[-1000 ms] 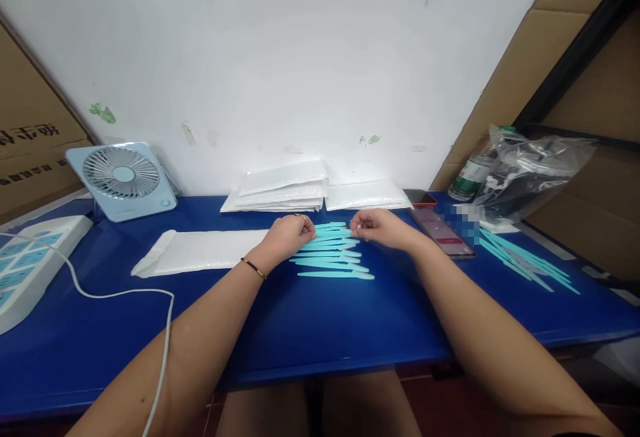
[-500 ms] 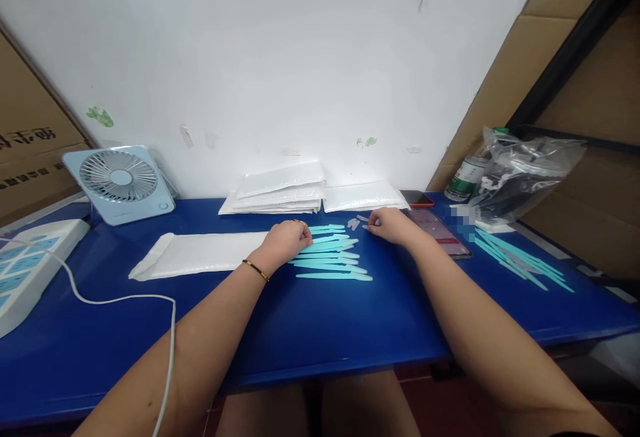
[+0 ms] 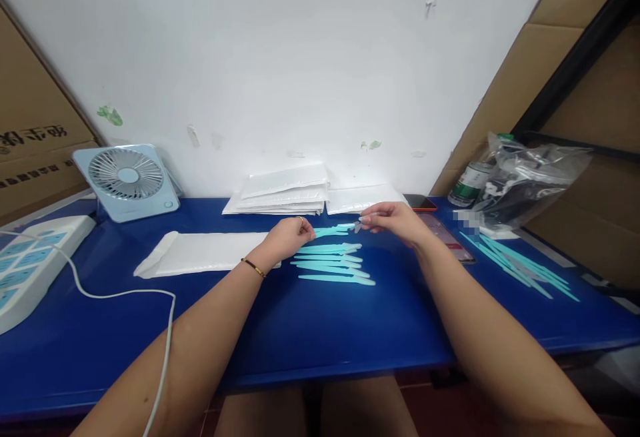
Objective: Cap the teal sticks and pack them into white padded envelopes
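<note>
Fingers of both hands, left hand (image 3: 287, 235) and right hand (image 3: 395, 218), pinch one teal stick (image 3: 333, 230) (above its row).

Turquoise strips (image 3: 333, 265) are seen on a deep blue table (image 3: 320, 330) at centre frame. A pale blue fan (image 3: 127, 180) and white envelopes (image 3: 283, 193) are shown further up.
</note>
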`<action>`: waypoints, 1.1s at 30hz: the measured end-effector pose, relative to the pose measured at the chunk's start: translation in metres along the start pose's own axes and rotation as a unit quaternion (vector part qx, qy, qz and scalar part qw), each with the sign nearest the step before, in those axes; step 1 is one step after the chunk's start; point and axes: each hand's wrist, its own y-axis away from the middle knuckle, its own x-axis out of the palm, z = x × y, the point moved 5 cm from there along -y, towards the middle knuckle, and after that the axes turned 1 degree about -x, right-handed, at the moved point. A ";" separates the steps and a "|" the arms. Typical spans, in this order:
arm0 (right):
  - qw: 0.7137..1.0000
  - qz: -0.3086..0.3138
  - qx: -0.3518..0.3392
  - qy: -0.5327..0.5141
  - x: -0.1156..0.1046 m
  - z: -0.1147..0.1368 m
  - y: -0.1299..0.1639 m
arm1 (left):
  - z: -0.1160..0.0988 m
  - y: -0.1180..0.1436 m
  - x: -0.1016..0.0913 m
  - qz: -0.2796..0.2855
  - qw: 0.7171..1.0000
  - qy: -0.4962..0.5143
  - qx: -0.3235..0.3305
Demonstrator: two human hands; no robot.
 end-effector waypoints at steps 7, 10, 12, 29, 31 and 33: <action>1.000 0.019 -0.015 -0.006 0.012 0.004 0.000 | 0.001 -0.002 0.000 0.002 1.000 0.028 0.009; 0.999 0.028 -0.014 -0.008 0.018 0.003 0.000 | -0.002 -0.002 0.000 0.003 0.999 0.031 0.009; 0.999 0.031 -0.020 -0.014 0.024 0.005 0.000 | -0.005 -0.001 0.001 0.003 0.999 0.032 0.006; 0.872 -0.046 -0.056 0.484 -0.004 -0.021 -0.021 | 0.003 -0.005 -0.002 -0.060 0.982 -0.177 -0.005; 0.856 -0.038 -0.051 0.513 0.001 -0.022 -0.023 | 0.006 -0.007 0.000 -0.054 0.985 -0.162 -0.013; 0.852 -0.049 -0.045 0.519 0.002 -0.021 -0.023 | 0.007 -0.008 -0.001 -0.053 0.987 -0.150 -0.018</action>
